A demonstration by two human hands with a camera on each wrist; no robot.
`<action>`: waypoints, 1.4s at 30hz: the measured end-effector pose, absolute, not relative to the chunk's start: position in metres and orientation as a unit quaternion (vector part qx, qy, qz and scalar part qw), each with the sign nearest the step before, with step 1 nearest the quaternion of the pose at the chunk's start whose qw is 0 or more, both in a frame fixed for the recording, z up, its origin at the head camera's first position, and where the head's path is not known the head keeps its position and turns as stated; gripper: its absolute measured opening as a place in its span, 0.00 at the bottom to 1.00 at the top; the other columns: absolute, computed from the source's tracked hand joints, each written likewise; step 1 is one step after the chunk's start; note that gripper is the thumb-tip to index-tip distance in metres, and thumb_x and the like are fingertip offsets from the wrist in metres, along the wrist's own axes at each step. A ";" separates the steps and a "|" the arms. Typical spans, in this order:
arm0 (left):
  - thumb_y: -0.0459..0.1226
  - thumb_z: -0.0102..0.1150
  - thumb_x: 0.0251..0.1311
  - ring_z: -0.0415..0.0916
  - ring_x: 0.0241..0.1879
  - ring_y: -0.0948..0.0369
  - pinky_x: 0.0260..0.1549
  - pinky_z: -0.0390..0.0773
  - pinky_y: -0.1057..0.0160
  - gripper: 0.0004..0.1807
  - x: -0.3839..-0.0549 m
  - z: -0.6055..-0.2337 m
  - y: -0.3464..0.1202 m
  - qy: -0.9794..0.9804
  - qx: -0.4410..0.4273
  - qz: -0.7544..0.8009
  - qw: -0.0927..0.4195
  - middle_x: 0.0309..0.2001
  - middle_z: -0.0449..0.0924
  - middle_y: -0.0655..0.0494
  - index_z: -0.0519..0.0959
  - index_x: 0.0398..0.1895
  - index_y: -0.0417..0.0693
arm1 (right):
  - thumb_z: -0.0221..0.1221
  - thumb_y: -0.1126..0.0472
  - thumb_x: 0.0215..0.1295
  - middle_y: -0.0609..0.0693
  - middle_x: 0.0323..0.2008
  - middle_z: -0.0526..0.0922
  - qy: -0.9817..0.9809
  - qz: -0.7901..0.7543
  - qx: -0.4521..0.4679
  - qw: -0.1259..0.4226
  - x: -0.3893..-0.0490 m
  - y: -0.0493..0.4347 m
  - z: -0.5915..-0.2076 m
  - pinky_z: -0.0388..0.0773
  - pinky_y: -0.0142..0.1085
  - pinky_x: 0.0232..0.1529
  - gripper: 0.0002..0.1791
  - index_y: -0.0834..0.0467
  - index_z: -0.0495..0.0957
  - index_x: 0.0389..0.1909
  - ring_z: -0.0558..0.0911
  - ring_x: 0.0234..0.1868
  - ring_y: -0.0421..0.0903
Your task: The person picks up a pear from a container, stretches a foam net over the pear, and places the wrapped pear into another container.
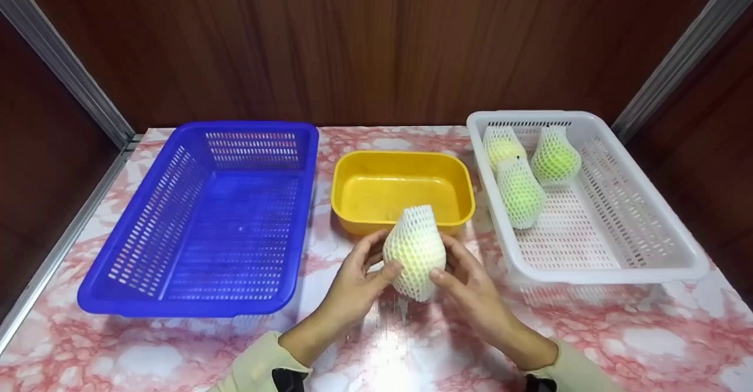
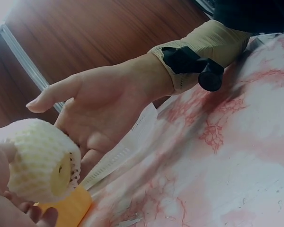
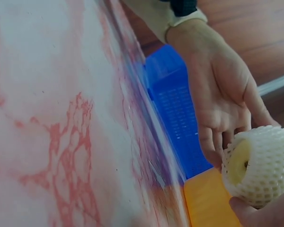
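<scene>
A pale yellow fruit [image 1: 415, 255] in a white foam net is held up between both hands, in front of the yellow basin. My left hand [image 1: 356, 283] grips its left side, with the thumb on the near face. From the other side my right hand [image 1: 479, 292] holds it, its thumb by the lower right of the net. In the left wrist view the fruit's bare end [image 2: 61, 175] shows through the net's opening. The right wrist view also shows that end of the fruit [image 3: 240, 162]; some fingertips are hidden behind the net.
Behind the hands stands a yellow basin [image 1: 406, 155]. A blue basket [image 1: 235, 221] is on the left. On the right, a white basket [image 1: 612, 275] contains three netted fruits, including a green one [image 1: 522, 195]. Brown panels [image 1: 376, 45] enclose the marbled table [image 1: 635, 339].
</scene>
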State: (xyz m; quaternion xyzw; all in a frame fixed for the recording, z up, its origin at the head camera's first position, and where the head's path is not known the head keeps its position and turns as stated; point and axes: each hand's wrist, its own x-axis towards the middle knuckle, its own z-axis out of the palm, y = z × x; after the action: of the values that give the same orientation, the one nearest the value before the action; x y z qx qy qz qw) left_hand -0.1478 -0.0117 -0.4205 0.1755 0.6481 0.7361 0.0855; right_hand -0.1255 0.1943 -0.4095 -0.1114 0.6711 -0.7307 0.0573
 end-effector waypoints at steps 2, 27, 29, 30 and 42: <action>0.47 0.61 0.71 0.64 0.70 0.43 0.66 0.72 0.54 0.42 -0.147 -0.420 -0.012 0.652 0.181 0.729 0.102 0.71 0.63 0.33 0.57 0.75 0.29 | 0.58 0.70 0.69 0.68 0.75 0.57 0.669 -0.730 -0.122 0.070 -0.125 0.195 -0.410 0.71 0.35 0.67 0.40 0.70 0.49 0.77 0.66 0.71 0.51; 0.22 0.71 0.52 0.61 0.73 0.48 0.70 0.67 0.51 0.42 -0.143 -0.411 -0.017 0.667 0.268 0.686 0.112 0.71 0.65 0.44 0.64 0.72 0.40 | 0.67 0.81 0.40 0.54 0.73 0.67 0.799 -0.539 -0.266 -0.023 -0.130 0.208 -0.417 0.68 0.37 0.69 0.56 0.58 0.60 0.76 0.70 0.69 0.50; 0.24 0.71 0.54 0.65 0.70 0.46 0.66 0.72 0.50 0.42 -0.142 -0.411 -0.017 0.666 0.260 0.689 0.120 0.70 0.66 0.42 0.63 0.72 0.39 | 0.68 0.79 0.42 0.55 0.70 0.69 0.801 -0.539 -0.260 -0.021 -0.130 0.208 -0.416 0.70 0.37 0.67 0.54 0.60 0.59 0.76 0.72 0.66 0.52; 0.25 0.71 0.55 0.67 0.68 0.45 0.64 0.74 0.50 0.41 -0.142 -0.411 -0.017 0.665 0.254 0.691 0.125 0.69 0.66 0.41 0.63 0.73 0.39 | 0.68 0.78 0.43 0.57 0.69 0.70 0.799 -0.544 -0.255 -0.016 -0.129 0.208 -0.416 0.71 0.37 0.67 0.54 0.62 0.58 0.76 0.73 0.65 0.54; 0.45 0.49 0.78 0.76 0.53 0.54 0.53 0.80 0.54 0.27 -0.145 -0.404 -0.002 0.655 0.178 0.723 0.127 0.60 0.75 0.43 0.66 0.71 0.38 | 0.66 0.70 0.55 0.75 0.71 0.58 0.762 -0.619 -0.180 0.055 -0.127 0.213 -0.387 0.80 0.36 0.57 0.55 0.70 0.43 0.78 0.74 0.61 0.67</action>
State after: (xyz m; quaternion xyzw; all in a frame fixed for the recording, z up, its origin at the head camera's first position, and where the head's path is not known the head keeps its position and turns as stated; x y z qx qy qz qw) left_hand -0.1446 -0.0021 -0.4042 0.1779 0.6552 0.7231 0.1271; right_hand -0.1269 0.2132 -0.3874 -0.1799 0.7622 -0.6194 0.0549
